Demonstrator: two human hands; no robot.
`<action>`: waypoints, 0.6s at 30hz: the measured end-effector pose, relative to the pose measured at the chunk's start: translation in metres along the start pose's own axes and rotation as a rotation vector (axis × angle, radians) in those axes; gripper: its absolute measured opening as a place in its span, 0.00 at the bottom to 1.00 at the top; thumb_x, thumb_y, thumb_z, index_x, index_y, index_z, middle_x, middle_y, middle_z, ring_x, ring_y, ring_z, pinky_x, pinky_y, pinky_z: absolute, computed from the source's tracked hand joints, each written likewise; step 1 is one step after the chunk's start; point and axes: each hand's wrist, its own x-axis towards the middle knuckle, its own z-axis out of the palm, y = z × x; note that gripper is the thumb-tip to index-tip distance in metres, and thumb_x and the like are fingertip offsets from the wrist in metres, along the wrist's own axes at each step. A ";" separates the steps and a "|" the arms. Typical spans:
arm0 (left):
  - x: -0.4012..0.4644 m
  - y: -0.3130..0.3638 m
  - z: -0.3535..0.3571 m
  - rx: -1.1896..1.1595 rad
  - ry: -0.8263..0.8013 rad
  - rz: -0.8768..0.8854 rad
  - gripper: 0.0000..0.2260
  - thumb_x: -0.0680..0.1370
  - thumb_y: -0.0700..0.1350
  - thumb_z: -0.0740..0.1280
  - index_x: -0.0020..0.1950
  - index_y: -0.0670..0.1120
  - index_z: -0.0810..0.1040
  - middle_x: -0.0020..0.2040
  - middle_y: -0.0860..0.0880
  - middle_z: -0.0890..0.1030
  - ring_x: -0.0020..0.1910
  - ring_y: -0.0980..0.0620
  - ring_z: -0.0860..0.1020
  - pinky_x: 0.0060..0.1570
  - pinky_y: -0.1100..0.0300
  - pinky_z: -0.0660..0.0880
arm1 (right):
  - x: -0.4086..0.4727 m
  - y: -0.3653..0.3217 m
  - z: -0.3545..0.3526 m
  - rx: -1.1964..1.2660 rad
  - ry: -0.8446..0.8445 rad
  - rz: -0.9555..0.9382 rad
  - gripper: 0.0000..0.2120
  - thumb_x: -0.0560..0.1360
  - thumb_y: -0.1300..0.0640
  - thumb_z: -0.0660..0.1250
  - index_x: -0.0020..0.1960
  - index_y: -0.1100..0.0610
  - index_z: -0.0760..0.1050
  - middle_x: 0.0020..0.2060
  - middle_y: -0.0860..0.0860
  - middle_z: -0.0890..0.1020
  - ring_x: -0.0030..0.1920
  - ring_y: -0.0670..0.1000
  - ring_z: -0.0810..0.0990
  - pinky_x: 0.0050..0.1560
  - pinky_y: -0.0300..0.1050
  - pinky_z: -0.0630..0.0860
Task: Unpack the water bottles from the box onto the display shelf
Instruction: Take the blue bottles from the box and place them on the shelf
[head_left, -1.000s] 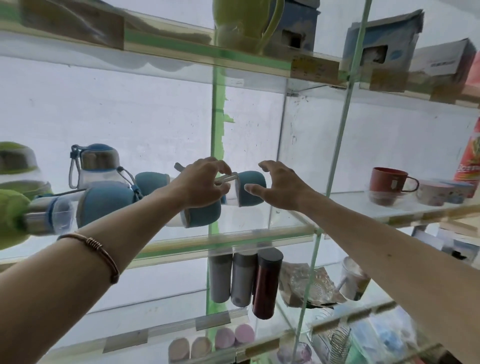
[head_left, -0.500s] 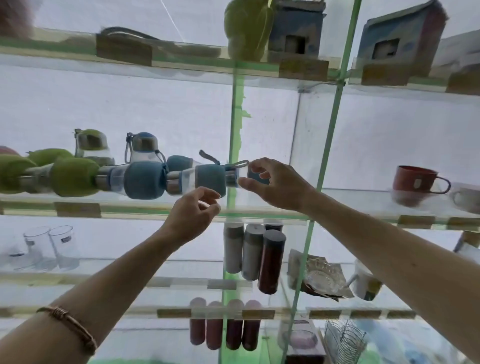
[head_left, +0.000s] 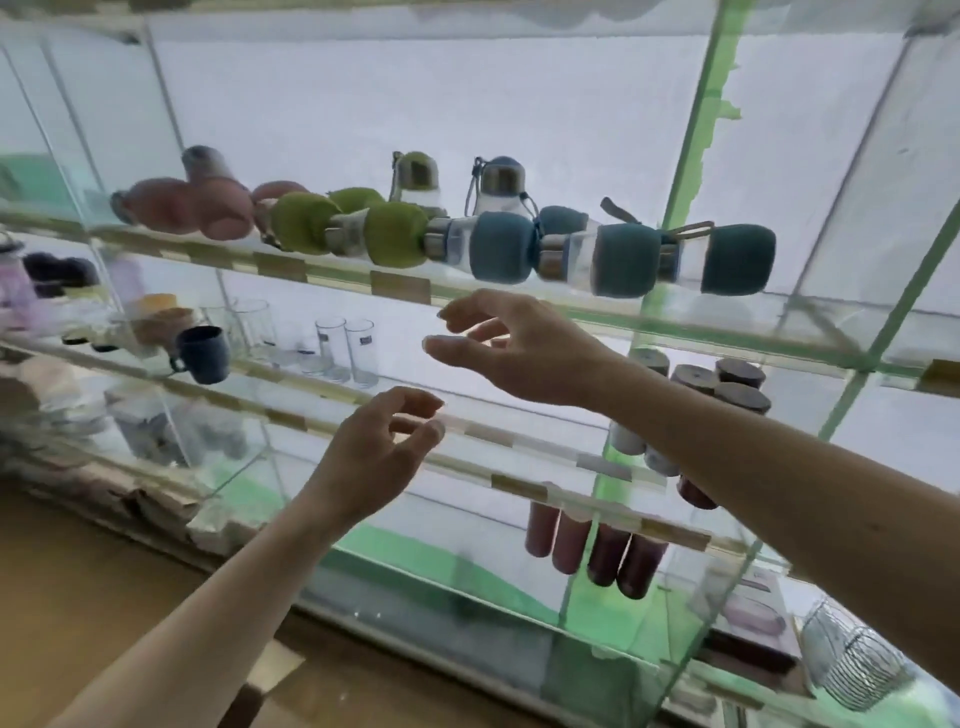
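Head view is showing the glass shelf (head_left: 519, 291) carrying a row of water bottles (head_left: 618, 260) lying on their sides, blue ones at the right end. Below that shelf, the left hand (head_left: 371, 457) and right hand (head_left: 524, 348) are hanging loosely curled, grasping nothing.

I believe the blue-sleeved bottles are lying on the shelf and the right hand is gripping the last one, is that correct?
Not quite: the head view shows the right hand below the shelf, holding nothing. The blue-sleeved bottles do lie on it.
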 end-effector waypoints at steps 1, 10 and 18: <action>-0.009 -0.014 -0.012 0.010 0.022 -0.010 0.07 0.77 0.46 0.66 0.55 0.51 0.77 0.50 0.57 0.80 0.50 0.61 0.78 0.47 0.67 0.73 | 0.007 -0.010 0.014 0.005 -0.024 -0.013 0.24 0.74 0.41 0.65 0.65 0.53 0.73 0.60 0.47 0.78 0.57 0.46 0.77 0.58 0.46 0.76; -0.076 -0.128 -0.147 0.033 0.137 -0.159 0.11 0.78 0.49 0.64 0.61 0.54 0.74 0.55 0.60 0.77 0.51 0.62 0.77 0.42 0.75 0.73 | 0.069 -0.106 0.166 0.043 -0.293 -0.108 0.25 0.74 0.39 0.64 0.66 0.50 0.70 0.61 0.44 0.76 0.58 0.45 0.75 0.60 0.44 0.74; -0.120 -0.240 -0.249 0.017 0.218 -0.386 0.07 0.78 0.49 0.65 0.56 0.56 0.76 0.49 0.57 0.80 0.47 0.63 0.78 0.46 0.69 0.75 | 0.133 -0.176 0.299 0.160 -0.460 -0.194 0.28 0.71 0.38 0.65 0.67 0.49 0.69 0.58 0.41 0.76 0.57 0.42 0.76 0.61 0.44 0.74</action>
